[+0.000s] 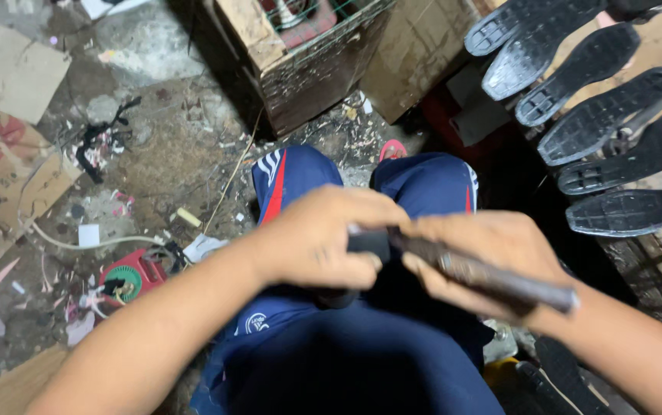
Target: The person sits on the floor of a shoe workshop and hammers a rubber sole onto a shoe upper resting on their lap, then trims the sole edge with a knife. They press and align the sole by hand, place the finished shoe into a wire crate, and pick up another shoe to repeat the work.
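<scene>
My left hand is closed around a small black piece, likely a shoe sole or heel part, held over my lap in blue track trousers. My right hand grips a long dark metal tool whose handle sticks out toward the lower right past my wrist. The tool's front end meets the black piece between my two hands. Motion blur hides the exact contact.
Several black shoe soles lie in a row at the upper right. A wooden crate stands ahead of my knees. Cardboard scraps, a white cable and a red-green object litter the dirty floor on the left. More soles lie at the lower right.
</scene>
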